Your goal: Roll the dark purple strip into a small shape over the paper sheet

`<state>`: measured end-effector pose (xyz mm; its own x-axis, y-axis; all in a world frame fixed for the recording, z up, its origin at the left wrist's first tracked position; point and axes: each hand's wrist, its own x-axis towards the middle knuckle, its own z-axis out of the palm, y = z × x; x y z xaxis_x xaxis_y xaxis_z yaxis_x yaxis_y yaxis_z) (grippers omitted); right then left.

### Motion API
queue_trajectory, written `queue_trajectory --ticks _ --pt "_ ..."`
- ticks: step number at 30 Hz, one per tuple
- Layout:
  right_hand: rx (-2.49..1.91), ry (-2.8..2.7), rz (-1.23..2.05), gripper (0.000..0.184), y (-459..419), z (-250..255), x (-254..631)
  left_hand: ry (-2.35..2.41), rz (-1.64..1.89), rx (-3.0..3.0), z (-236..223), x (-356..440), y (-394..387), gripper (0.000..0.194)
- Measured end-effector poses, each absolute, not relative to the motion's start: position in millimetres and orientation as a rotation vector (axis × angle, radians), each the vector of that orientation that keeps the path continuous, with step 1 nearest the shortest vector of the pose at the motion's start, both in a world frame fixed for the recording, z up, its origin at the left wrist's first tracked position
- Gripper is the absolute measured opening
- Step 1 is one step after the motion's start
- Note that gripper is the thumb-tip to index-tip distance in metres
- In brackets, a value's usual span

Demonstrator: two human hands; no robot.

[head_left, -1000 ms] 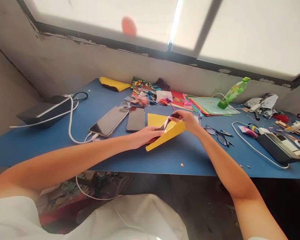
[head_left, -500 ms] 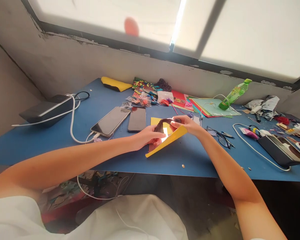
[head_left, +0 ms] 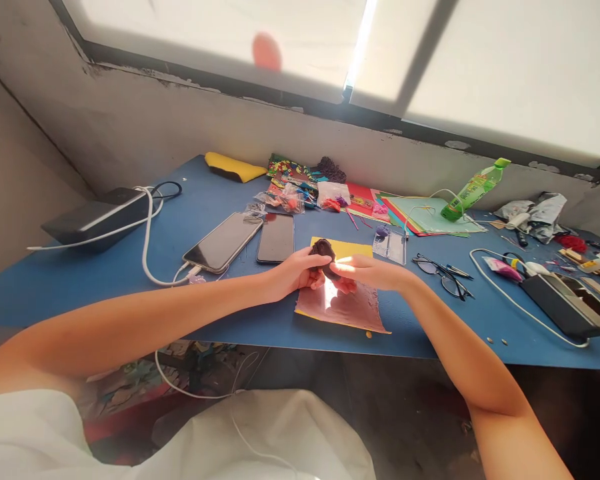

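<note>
A yellow sheet lies flat near the front edge of the blue table, its near part covered by a shiny pinkish film. Above it my left hand and my right hand meet and together pinch a small dark curled strip. Both hands' fingers are closed on that strip, just above the sheet.
Two phones lie left of the sheet, one on a white cable. Clear plastic case and glasses sit to the right. Coloured papers, a green bottle, bags of small bits and a power bank crowd the back and right.
The yellow sheet, held up tilted before, now lies flat with its pinkish side up. The dark strip has been curled up small between both hands. The view has shifted slightly.
</note>
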<state>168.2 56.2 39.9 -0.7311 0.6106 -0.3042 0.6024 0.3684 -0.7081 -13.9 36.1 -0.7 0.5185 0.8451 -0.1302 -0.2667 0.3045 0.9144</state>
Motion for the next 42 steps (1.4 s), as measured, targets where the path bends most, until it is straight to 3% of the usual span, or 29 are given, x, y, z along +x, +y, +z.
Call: queue_trajectory --ticks 4,10,17,23,29,37,42 --pt "-1.171 -2.662 1.114 0.04 51.2 39.5 165.2 0.801 0.788 1.056 -1.7 -14.4 36.2 0.035" --pt "-1.146 -2.692 1.081 0.025 54.4 38.8 167.7 0.817 0.775 1.033 -2.1 -14.1 38.3 0.012" --pt "-1.143 -2.544 0.784 0.01 66.8 36.9 175.7 0.811 0.78 1.033 0.5 -12.3 37.3 0.008" --pt "-1.002 -2.39 0.84 0.024 66.5 31.6 173.9 0.747 0.638 1.071 2.6 -15.9 38.2 0.006" --pt "-0.802 -2.433 1.006 0.038 64.4 31.1 172.2 0.683 0.508 1.141 10.2 -21.5 38.6 0.019" --pt "-0.88 -2.34 0.963 0.021 67.3 29.2 174.8 0.808 0.59 1.176 0.2 -14.6 40.2 0.056" --pt "-0.852 -2.329 1.001 0.029 70.5 28.7 178.7 0.82 0.636 1.194 -1.6 -14.8 39.2 0.055"
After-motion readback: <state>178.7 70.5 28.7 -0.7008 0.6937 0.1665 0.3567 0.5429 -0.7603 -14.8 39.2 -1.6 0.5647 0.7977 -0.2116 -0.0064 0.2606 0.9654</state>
